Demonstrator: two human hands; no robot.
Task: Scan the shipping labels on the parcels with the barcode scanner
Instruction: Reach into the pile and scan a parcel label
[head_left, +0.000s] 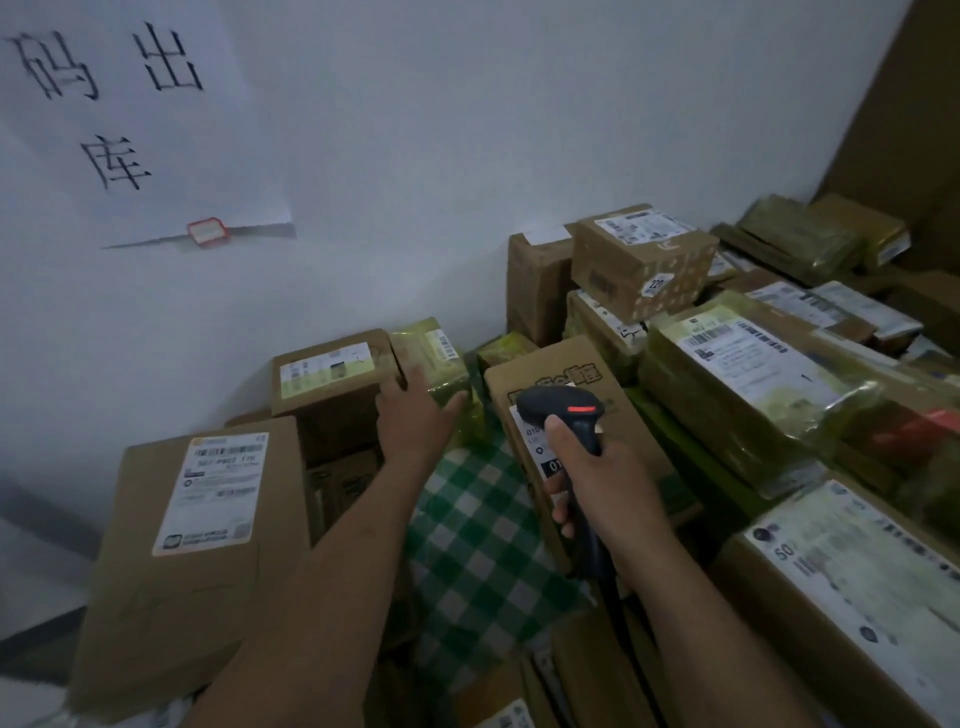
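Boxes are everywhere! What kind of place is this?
Probably a parcel storeroom or pickup point. Cardboard boxes with printed shipping labels are piled along the wall, the right hand holds a barcode scanner, and a handwritten paper sign hangs on the wall.

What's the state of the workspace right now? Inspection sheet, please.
Surface: green-checked cloth, largely covered by parcels.
Job's things: barcode scanner above a labelled carton; small box and large box at left, labels up; yellow-green wrapped packets piled at right.
Clutter: nothing seen.
Grips: left hand open by the small box's corner, contact unclear; right hand grips the scanner handle.
Cables: dark cord drops from the scanner handle.
Surroundings: white wall, handwritten paper sign.
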